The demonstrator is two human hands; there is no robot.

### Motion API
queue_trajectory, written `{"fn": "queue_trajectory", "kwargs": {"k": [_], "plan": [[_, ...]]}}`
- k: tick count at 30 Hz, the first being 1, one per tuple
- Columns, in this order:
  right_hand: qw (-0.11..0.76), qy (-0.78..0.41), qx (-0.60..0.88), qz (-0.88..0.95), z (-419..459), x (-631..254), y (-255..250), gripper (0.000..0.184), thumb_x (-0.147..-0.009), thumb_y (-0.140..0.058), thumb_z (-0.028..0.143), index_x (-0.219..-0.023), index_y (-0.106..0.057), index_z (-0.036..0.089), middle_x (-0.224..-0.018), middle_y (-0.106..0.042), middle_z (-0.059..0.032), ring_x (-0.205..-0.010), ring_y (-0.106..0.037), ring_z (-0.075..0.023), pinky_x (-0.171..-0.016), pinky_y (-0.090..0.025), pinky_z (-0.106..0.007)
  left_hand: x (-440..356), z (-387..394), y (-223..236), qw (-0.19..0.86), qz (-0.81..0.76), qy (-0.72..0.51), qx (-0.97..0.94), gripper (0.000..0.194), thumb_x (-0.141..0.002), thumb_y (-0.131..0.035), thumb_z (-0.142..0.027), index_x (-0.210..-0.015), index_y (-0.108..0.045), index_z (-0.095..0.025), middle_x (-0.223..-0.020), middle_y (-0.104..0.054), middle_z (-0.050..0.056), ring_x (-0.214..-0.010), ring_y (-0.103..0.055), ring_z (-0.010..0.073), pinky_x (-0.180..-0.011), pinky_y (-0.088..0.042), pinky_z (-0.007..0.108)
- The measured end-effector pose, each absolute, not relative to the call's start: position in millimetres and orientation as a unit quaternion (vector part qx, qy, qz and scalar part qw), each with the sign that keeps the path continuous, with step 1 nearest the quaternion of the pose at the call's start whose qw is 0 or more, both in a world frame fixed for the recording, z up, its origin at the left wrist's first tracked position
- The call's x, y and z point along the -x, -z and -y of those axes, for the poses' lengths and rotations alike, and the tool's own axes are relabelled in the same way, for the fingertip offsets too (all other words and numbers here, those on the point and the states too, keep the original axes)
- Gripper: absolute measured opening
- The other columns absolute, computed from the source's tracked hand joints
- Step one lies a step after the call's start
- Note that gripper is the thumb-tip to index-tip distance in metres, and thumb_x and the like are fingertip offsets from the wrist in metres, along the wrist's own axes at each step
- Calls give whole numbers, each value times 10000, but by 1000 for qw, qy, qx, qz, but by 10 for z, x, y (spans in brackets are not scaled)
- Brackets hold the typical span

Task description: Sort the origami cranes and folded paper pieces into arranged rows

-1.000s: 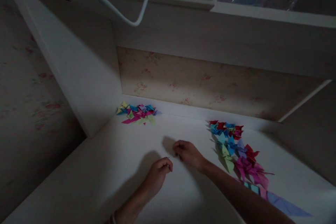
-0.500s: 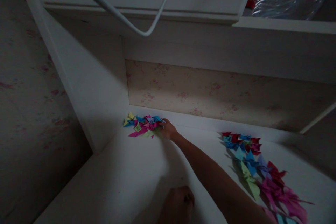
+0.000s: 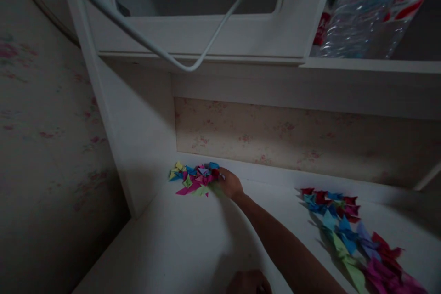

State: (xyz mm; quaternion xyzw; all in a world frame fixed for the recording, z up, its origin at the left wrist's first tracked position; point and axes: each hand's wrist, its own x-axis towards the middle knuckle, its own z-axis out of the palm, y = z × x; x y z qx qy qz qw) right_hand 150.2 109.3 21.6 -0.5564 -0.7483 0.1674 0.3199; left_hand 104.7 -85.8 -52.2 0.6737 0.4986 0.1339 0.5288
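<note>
My right hand (image 3: 230, 183) reaches across the white surface to a pile of small folded-paper cranes (image 3: 196, 177) in the back left corner. Its fingers are closed at the pile's right end, around a red paper crane (image 3: 215, 172), though the fingertips are partly hidden. The pile mixes yellow, blue, pink, green and purple paper. Only the top of my left hand (image 3: 248, 282) shows at the bottom edge. It is curled closed, and what it holds, if anything, is hidden. More folded cranes (image 3: 344, 229) stand in rows on the right, in red, blue, green, purple and pink.
A pale cable (image 3: 189, 68) hangs in front of the white cabinet (image 3: 206, 39) overhead. Clear plastic bottles (image 3: 365, 23) with red labels sit on the upper right shelf. Floral wallpaper (image 3: 285, 135) covers the back, and a side panel (image 3: 138, 138) bounds the white desktop (image 3: 179, 243) on the left.
The view has tilted up, so everything sits lower and more of the cabinet shows. My left hand has slid further out of view. A red paper crane now shows at my right fingertips.
</note>
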Motion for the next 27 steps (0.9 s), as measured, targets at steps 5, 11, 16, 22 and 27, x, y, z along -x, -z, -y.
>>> {"fn": "queue_trajectory", "kwargs": {"k": [5, 11, 16, 22, 27], "plan": [[374, -244, 561, 698, -444, -1902, -158, 413, -907, -376, 316, -1253, -540, 161, -843, -708, -59, -629, -658, -158, -644, -510, -284, -1034, 976, 529, 495, -469, -252, -687, 269, -630, -489, -73, -719, -726, -166, -660, -641, 27, -619, -555, 152, -567, -351, 236], [499, -405, 569, 513, 681, -2633, 53, 466, -751, -610, 475, -1073, -647, 140, -515, -606, 6, -472, -552, -164, -501, -445, -280, -1021, 1025, 404, 493, -462, -311, -668, 210, -664, -446, -78, -733, -633, -144, -609, -466, -26, -607, -459, 128, -560, -295, 224], [541, -434, 593, 409, 1360, -2918, 366, 484, -685, -655, 562, -958, -705, 165, -468, -584, -6, -434, -502, -167, -450, -384, -283, -952, 1072, 263, 478, -465, -361, -651, 182, -827, -451, -289, -868, -586, -174, -683, -473, -23, -657, -465, 149, -612, -340, 242], [515, -452, 572, 451, 1570, -2902, 464, 489, -681, -650, 610, -891, -717, 174, -475, -573, -12, -465, -502, -163, -476, -376, -273, -972, 1177, 303, 442, -500, -379, -641, 295, -852, -478, -398, -1042, -579, -197, -697, -481, -26, -669, -492, 164, -644, -396, 259], [504, -474, 538, 482, 1580, -2866, 355, 441, -738, -623, 577, -918, -704, 183, -511, -572, 0, -470, -479, -138, -475, -363, -248, -1009, 1247, 305, 409, -484, -413, -654, 349, -773, -547, -251, -1118, -588, -218, -967, -581, 34, -757, -555, 162, -709, -469, 277]]}}
